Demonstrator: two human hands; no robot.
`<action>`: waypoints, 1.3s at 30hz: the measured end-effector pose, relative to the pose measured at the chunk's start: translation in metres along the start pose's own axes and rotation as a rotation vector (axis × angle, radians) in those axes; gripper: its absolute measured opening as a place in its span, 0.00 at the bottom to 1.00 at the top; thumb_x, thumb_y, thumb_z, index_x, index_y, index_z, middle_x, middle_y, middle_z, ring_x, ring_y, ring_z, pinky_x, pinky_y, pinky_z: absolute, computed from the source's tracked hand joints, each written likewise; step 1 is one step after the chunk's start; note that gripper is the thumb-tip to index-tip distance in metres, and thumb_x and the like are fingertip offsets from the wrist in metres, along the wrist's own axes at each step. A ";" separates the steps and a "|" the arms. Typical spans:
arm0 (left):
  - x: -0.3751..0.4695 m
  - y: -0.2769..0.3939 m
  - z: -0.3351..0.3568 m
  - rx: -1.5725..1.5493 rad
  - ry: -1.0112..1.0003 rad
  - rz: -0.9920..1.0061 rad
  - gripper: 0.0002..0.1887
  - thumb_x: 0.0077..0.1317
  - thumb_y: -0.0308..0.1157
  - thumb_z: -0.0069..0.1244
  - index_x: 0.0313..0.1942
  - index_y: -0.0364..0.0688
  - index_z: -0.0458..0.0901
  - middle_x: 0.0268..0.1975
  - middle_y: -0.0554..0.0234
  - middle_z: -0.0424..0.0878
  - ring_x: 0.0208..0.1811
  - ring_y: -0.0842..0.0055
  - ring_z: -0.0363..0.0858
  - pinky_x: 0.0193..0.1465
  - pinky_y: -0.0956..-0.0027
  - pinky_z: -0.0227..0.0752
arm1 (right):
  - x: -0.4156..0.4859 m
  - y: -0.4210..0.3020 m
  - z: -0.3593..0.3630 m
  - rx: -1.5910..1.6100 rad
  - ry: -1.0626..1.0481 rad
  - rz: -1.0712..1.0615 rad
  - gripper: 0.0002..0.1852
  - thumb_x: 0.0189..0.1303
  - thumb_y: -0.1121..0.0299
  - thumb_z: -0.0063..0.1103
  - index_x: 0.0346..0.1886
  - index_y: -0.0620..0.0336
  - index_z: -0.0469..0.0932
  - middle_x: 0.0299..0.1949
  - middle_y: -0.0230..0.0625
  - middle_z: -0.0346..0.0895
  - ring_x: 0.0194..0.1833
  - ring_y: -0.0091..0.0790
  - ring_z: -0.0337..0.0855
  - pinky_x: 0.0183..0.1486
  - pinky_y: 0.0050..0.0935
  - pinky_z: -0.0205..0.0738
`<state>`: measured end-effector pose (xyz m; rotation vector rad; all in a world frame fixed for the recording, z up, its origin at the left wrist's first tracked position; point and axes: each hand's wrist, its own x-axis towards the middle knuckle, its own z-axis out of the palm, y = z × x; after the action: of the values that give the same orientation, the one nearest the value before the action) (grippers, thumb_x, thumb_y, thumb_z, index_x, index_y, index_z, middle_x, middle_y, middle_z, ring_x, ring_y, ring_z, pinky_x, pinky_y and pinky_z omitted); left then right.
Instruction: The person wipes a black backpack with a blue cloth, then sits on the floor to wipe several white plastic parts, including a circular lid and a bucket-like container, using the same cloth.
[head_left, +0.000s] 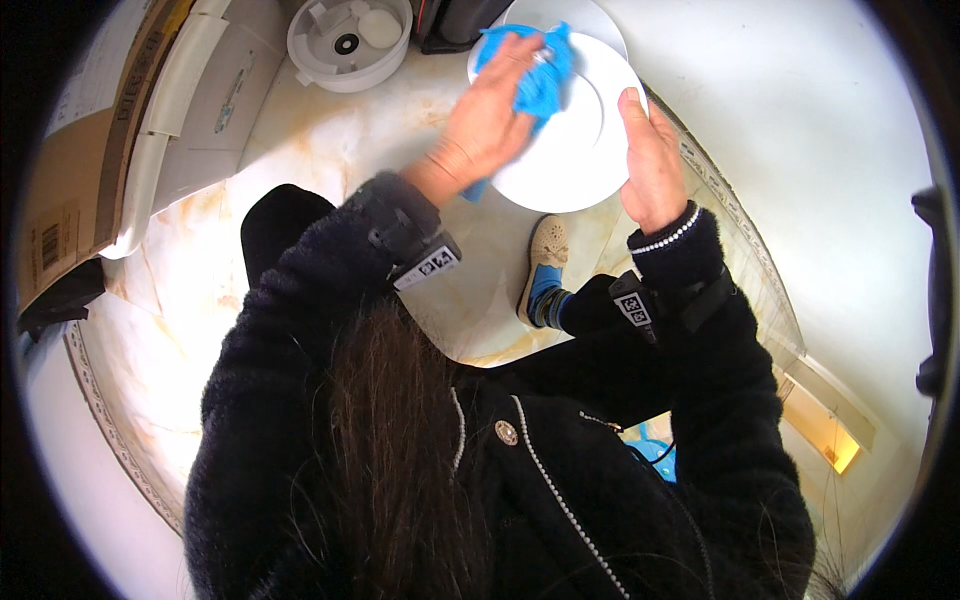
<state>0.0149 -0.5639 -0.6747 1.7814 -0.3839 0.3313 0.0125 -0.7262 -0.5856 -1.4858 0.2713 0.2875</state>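
A white round plate-like disc (559, 165) with a raised ring near its middle is held over the floor. My left hand (491, 109) presses a crumpled blue cloth (544, 86) onto the upper left of its face. At the disc's right rim is my right hand (651, 161), thumb on the face and fingers mostly hidden at the edge and behind. Another round, paler grey piece (592, 16) shows partly behind the disc's top. A small blue bit (474, 190) shows below my left wrist; what it belongs to cannot be told.
On the marble-patterned floor (330, 150), a white round basin-like part (300, 52) stands at the upper left, beside a dark object (461, 26). Cardboard boxes (82, 187) line the left side. My beige shoe (549, 240) is below the disc, and a white wall (795, 150) rises at the right.
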 end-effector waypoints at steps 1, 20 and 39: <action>0.001 -0.003 -0.001 0.023 0.029 -0.093 0.28 0.58 0.26 0.47 0.61 0.35 0.65 0.67 0.47 0.64 0.71 0.47 0.54 0.72 0.54 0.51 | -0.001 0.000 0.000 -0.008 -0.012 -0.021 0.19 0.72 0.61 0.46 0.54 0.68 0.72 0.48 0.36 0.78 0.45 0.25 0.78 0.50 0.26 0.74; -0.010 0.016 0.005 -0.047 -0.018 -0.068 0.26 0.56 0.25 0.48 0.58 0.34 0.69 0.64 0.47 0.68 0.70 0.52 0.59 0.71 0.58 0.55 | 0.003 0.000 0.003 -0.068 0.022 -0.022 0.25 0.73 0.51 0.43 0.50 0.69 0.74 0.45 0.36 0.78 0.44 0.24 0.77 0.49 0.24 0.73; 0.022 -0.031 -0.042 -0.187 0.115 -0.308 0.16 0.65 0.33 0.52 0.51 0.39 0.76 0.40 0.59 0.81 0.39 0.77 0.75 0.46 0.71 0.70 | 0.006 0.005 -0.008 -0.276 -0.060 0.086 0.15 0.64 0.71 0.55 0.50 0.72 0.75 0.43 0.38 0.81 0.41 0.25 0.80 0.45 0.26 0.75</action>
<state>0.0474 -0.5177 -0.6821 1.6001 -0.0532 0.1715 0.0161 -0.7339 -0.5925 -1.7372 0.2550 0.4521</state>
